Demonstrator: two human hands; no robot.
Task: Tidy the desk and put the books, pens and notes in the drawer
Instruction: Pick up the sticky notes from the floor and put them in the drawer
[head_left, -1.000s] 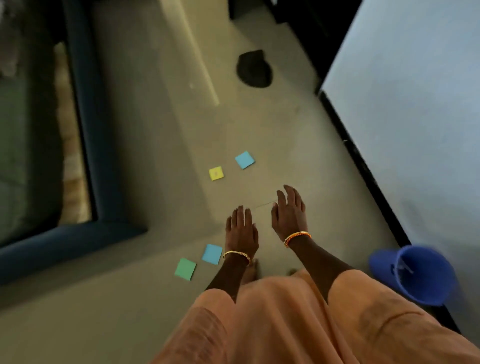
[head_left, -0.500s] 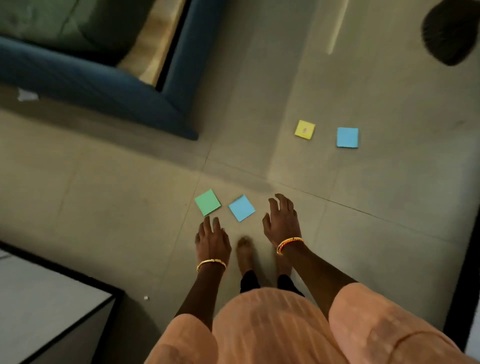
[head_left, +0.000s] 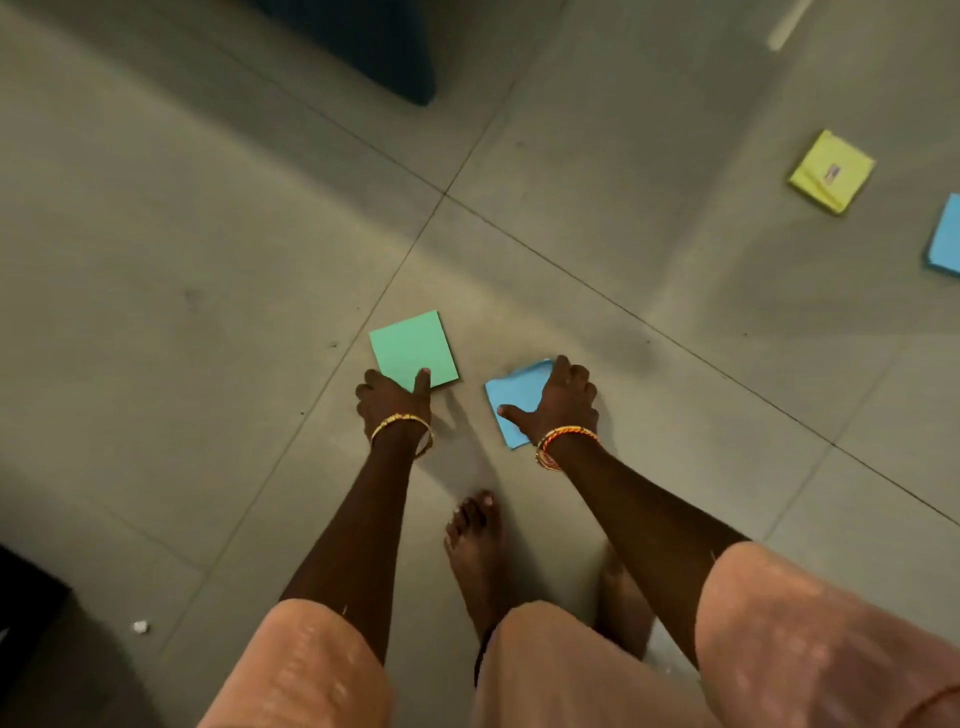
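Four sticky-note pads lie on the grey tiled floor. My left hand (head_left: 389, 400) is at the near corner of the green pad (head_left: 410, 348), thumb on top and fingers curled at its edge. Spread over the blue pad (head_left: 511, 395) is my right hand (head_left: 563, 402), with its fingers curled over the far corner and the thumb on the near edge. At the right lie a yellow pad (head_left: 831, 171) and a second blue pad (head_left: 948, 236), which the frame edge cuts off. No books, pens or drawer are in view.
I am bent over the floor with my bare foot (head_left: 475, 535) just behind my hands. A dark blue furniture corner (head_left: 384, 47) sits at the top. A dark furniture edge (head_left: 26, 597) is at the lower left, with a small white scrap (head_left: 140, 626) beside it.
I have bent lower and the view has closed in on the floor. Both hands dropped from hovering above the floor onto the green and blue pads.
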